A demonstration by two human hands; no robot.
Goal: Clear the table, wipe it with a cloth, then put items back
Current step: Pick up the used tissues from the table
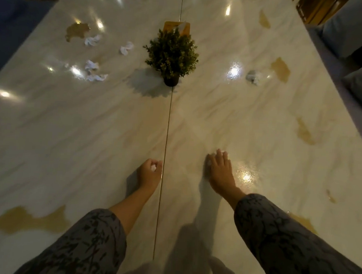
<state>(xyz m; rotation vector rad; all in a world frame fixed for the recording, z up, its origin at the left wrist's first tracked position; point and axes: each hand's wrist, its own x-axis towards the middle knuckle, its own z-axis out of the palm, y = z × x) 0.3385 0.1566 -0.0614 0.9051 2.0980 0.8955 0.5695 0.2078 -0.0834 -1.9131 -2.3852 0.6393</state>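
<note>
Marble table [92, 121], two hands gathering crumpled tissues near the potted plant [171, 54].
Left hand [150, 173] is clenching a tissue scrap [153, 168], nearer than the plant; right hand [220, 170] is lying flat over another tissue [224, 152]. More tissue wads [93, 40] and brown spills [76, 29] are sitting left of the plant.

We count: crumpled tissues loose on table – 6, five upper left [93, 40], one right of centre [253, 77] | potted plant [171, 54] – 1 | brown spill patches [29, 221] – about 7 | hands – 2 | yellow card [177, 27] – 1
</note>
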